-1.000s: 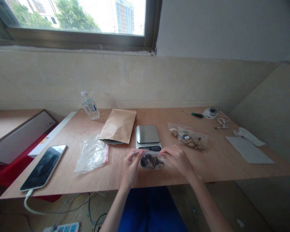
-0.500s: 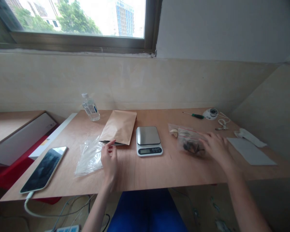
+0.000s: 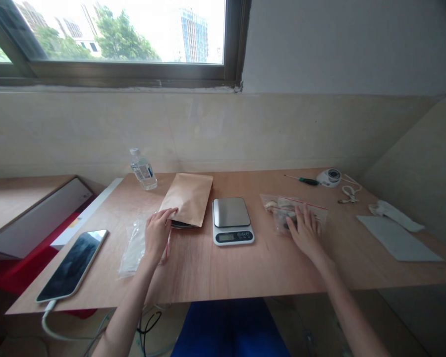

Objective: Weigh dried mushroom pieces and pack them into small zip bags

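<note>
Wooden table (image 3: 208, 280) set below a window (image 3: 134, 37), brown pouch (image 3: 189, 196) overlapped at its near edge by the left hand (image 3: 158, 232), whether gripped cannot be told, filled clear bags (image 3: 281, 221) right of the scale (image 3: 231, 214) covered by the right hand (image 3: 305, 230), fingers spread

A screwdriver (image 3: 308, 181) lies beside a white dome camera (image 3: 328, 178).
</note>
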A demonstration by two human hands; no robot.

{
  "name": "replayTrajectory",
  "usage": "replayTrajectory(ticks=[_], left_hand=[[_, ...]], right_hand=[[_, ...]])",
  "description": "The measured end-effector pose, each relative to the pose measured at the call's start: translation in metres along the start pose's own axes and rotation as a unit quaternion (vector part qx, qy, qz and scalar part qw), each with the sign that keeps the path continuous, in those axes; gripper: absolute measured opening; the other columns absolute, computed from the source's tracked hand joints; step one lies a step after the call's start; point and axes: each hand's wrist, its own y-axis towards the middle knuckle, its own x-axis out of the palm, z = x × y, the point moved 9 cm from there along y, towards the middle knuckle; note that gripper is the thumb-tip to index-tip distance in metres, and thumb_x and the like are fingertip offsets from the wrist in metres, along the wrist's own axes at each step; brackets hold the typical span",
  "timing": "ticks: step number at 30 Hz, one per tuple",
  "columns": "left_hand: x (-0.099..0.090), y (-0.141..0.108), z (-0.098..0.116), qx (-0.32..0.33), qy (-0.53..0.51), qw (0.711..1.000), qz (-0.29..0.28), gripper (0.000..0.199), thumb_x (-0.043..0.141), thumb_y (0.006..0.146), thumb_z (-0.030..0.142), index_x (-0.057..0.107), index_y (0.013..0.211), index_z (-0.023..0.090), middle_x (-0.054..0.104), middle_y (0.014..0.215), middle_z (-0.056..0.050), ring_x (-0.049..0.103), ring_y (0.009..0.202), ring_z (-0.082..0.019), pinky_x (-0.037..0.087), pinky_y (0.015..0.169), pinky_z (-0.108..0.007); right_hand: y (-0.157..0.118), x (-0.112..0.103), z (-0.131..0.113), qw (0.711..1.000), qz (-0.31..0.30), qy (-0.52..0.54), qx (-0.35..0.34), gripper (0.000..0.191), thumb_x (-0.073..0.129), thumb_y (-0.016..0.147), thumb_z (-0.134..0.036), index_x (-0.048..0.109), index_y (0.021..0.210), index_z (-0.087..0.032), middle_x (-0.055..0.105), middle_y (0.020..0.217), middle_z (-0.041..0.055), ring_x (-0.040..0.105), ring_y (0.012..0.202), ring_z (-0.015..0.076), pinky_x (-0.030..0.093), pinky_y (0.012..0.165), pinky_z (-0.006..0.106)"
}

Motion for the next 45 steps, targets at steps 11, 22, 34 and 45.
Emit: replayTrajectory(ticks=[11, 22, 34, 45], left_hand=[[-0.038, 0.009, 0.038, 0.044, -0.102, 0.993, 0.044, 0.029, 0.045, 0.091, 0.038, 0.067, 0.107, 0.031, 0.066, 0.087, 0.002, 0.06, 0.07, -0.011, 0.039, 0.06, -0.019], [-0.066, 0.005, 0.075, 0.036, -0.119, 0.985, 0.115, 0.023, 0.052, 0.088, 0.037, 0.071, 0.099, 0.028, 0.066, 0.077, 0.002, 0.058, 0.061, -0.009, 0.04, 0.055, -0.019], [-0.053, -0.016, 0.096, 0.046, -0.147, 0.983, 0.101, 0.022, 0.055, 0.086, 0.033, 0.071, 0.1, 0.031, 0.066, 0.075, 0.001, 0.058, 0.062, -0.011, 0.042, 0.057, -0.02], [-0.052, -0.015, 0.096, 0.059, -0.125, 0.986, 0.098, 0.023, 0.053, 0.088, 0.034, 0.07, 0.101, 0.029, 0.066, 0.075, 0.001, 0.058, 0.063, -0.01, 0.042, 0.057, -0.019]], right_hand=[[0.006, -0.06, -0.124, 0.953, 0.059, 0.247, -0.163, 0.042, 0.033, 0.094, -0.028, 0.045, 0.132, -0.015, 0.045, 0.139, 0.0159, 0.037, 0.132, 0.0253, 0.032, 0.107, 0.05], [-0.082, -0.071, -0.317, 0.892, -0.064, 0.178, -0.411, 0.032, 0.033, 0.095, -0.015, 0.065, 0.094, -0.011, 0.069, 0.089, 0.0124, 0.063, 0.088, 0.0236, 0.053, 0.08, 0.038], [-0.035, -0.006, -0.332, 0.954, -0.132, 0.073, -0.258, 0.032, 0.045, 0.084, -0.003, 0.056, 0.114, -0.006, 0.062, 0.115, 0.0236, 0.059, 0.107, 0.0333, 0.044, 0.094, 0.047], [-0.034, -0.006, -0.33, 0.938, -0.152, 0.154, -0.272, 0.04, 0.038, 0.084, 0.003, 0.051, 0.12, -0.006, 0.059, 0.121, 0.0228, 0.056, 0.114, 0.0313, 0.041, 0.099, 0.045]])
